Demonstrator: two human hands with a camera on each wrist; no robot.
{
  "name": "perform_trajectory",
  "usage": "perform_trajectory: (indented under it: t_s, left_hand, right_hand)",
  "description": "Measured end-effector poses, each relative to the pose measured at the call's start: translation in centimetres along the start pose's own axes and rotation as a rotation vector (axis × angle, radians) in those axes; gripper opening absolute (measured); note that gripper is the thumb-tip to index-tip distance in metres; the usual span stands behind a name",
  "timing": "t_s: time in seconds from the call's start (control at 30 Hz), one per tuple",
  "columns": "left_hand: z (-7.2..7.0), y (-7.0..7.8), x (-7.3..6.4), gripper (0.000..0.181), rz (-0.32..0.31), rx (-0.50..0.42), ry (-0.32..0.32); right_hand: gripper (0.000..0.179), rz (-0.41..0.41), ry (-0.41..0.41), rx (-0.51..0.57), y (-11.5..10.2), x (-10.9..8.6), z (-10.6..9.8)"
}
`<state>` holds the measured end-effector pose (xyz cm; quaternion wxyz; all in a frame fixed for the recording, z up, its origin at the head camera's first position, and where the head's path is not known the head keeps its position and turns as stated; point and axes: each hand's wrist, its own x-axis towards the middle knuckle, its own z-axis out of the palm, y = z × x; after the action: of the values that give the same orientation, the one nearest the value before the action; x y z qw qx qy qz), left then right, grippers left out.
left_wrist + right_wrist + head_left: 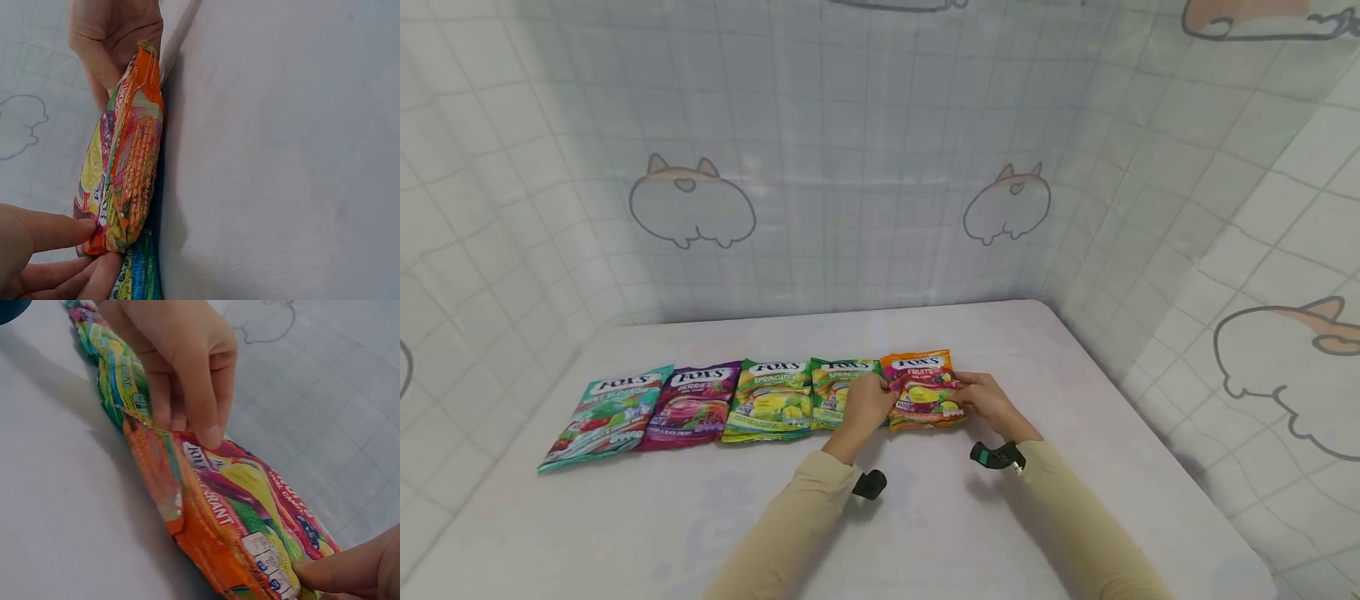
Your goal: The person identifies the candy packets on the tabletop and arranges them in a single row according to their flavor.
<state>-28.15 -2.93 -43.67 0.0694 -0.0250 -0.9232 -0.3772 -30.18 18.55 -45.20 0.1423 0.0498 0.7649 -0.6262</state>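
Note:
An orange bag of Fox's fruit candies [921,390] lies at the right end of a row of candy bags. My left hand [865,410] pinches its left edge, thumb on top and fingers beneath, as the left wrist view shows. At the opposite edge my right hand [988,404] grips the bag, its thumb [337,572] pressed on the printed front. Just left of the orange bag is a green spring tea candy bag [829,404], partly hidden behind my left hand.
Further left in the row come another green spring tea bag [771,402], a purple berries bag [691,408] and a teal bag [606,417]. They lie side by side on a white-covered table [925,517]. A grid-patterned curtain [850,208] hangs behind and at both sides.

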Motion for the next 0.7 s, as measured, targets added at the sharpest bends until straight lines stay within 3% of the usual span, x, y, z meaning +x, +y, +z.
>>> perform_trajectory:
  t_s: [0.17, 0.4, 0.57, 0.7]
  left_hand:
    - [-0.1, -0.2, 0.2, 0.020, 0.012, 0.028, 0.007]
    - [-0.1, -0.5, 0.4, 0.029, 0.025, 0.023, -0.016]
    - [0.0, -0.3, 0.3, 0.024, 0.027, 0.032, -0.026]
    - [-0.4, -0.7, 0.2, 0.018, 0.081, 0.026, -0.011]
  right_hand:
    - [0.057, -0.006, 0.033, -0.019, 0.0, 0.3, 0.6]
    - [0.053, -0.055, 0.128, -0.130, 0.3, 0.7, 1.4]
    - [0.050, -0.097, 0.187, -0.219, 0.3, 0.4, 1.8]
    - [0.047, -0.163, 0.221, -0.326, 0.3, 0.1, 1.8]
